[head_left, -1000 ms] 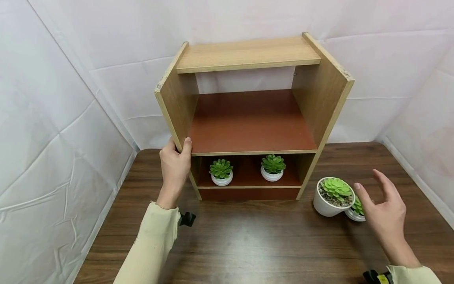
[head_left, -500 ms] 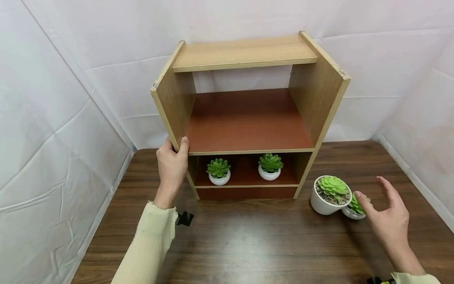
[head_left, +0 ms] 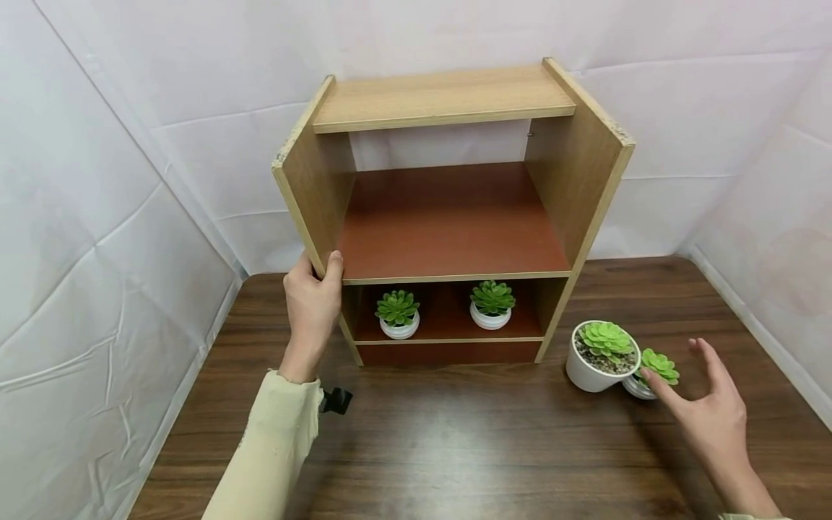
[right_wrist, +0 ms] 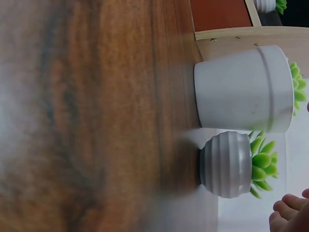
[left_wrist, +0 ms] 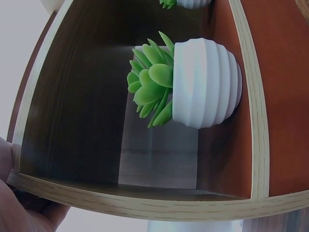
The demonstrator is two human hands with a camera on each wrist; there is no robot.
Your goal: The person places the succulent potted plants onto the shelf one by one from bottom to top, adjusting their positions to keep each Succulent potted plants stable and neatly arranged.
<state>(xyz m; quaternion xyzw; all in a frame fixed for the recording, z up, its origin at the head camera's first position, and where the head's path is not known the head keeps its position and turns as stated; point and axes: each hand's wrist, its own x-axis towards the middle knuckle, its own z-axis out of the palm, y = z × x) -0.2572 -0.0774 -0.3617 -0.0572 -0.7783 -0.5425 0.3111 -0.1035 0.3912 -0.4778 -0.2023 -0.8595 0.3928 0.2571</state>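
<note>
A wooden shelf unit (head_left: pixel 448 224) stood upright on a brown wood-grain table (head_left: pixel 442 440), toward the table's far edge. A person's left hand (head_left: pixel 310 307) gripped the front edge of the unit's left side panel (head_left: pixel 315 184), level with the middle board, with the thumb on the inner face and the fingers wrapped around the outside. A pale yellow sleeve (head_left: pixel 266 444) covered that forearm, and a small black device (head_left: pixel 336 401) showed at the wrist.

The right hand (head_left: pixel 711 412) held nothing; its thumb and fingers were spread wide apart near the table's right edge. Just beside it sat a small potted succulent (head_left: pixel 659 366), bright green in a ribbed white pot. From the head view the thumb tip lay in front of this plant, and whether it touched could not be told; the right wrist view showed the other fingers apart from the leaves.

Next to the small plant, nearer the unit, stood a larger potted succulent (head_left: pixel 589 374) in a smooth white pot with gravel around its leaves. Both were upright on the table between the unit and the table's right edge.

In the unit's lower compartment, two more small succulents in ribbed white pots stood upright, one toward the left side (head_left: pixel 399 314) and one right of centre (head_left: pixel 492 305). Creased white cloth (head_left: pixel 117 217) hung around the table.
</note>
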